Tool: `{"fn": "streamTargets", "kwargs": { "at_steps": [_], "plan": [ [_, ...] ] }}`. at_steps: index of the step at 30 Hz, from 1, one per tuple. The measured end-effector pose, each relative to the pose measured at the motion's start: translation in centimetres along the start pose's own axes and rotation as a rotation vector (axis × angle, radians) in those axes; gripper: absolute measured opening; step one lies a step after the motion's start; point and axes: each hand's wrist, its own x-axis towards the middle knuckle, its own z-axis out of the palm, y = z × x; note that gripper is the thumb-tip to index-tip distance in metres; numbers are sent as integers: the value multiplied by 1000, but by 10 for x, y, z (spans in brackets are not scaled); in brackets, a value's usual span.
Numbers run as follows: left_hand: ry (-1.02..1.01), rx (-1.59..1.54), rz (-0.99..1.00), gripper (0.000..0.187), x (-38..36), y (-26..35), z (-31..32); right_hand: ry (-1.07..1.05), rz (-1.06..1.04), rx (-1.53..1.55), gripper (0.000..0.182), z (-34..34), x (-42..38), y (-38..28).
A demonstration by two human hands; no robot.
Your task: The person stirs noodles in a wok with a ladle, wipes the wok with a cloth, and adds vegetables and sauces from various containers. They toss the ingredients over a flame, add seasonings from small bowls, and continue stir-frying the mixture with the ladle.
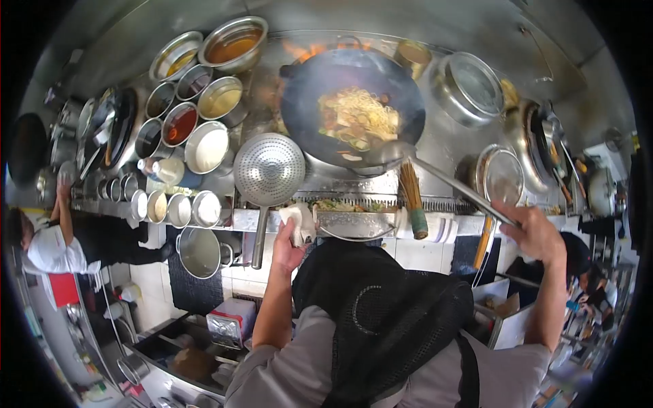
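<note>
My right hand (534, 234) is wrapped round the handle end of a metal ladle (457, 182). The ladle's bowl rests at the near right rim of a dark wok (305, 102), overlapping it in this view. Noodles (364, 115) with vegetable pieces lie in the wok, steam hangs over them, and flames (309, 51) rise behind the far rim. A folded white cloth (299, 223) is in the grip of my left hand (288, 246), close to the counter's front edge. Left of the wok lies a perforated strainer (269, 166), its handle pointing toward me.
Several metal pots of sauces (181, 124) and a bowl of white powder (207, 147) crowd the left side. A bamboo brush (411, 194) stands near the wok's right front. Farther right are a large pot (471, 88) and a mesh strainer (503, 175). Another person (68, 245) works at far left.
</note>
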Motion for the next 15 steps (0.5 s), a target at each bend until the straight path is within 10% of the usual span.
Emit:
{"fn": "streamTargets", "kwargs": {
  "at_steps": [8, 10, 15],
  "plan": [
    [-6, 15, 3, 44, -4, -8, 25, 420, -157, 240, 48, 187, 97, 74],
    [-30, 6, -68, 50, -2, -8, 39, 262, 287, 471, 48, 172, 98, 21],
    [105, -16, -83, 57, 19, -22, 84, 538, 227, 342, 51, 199, 146, 14]
  ]
}}
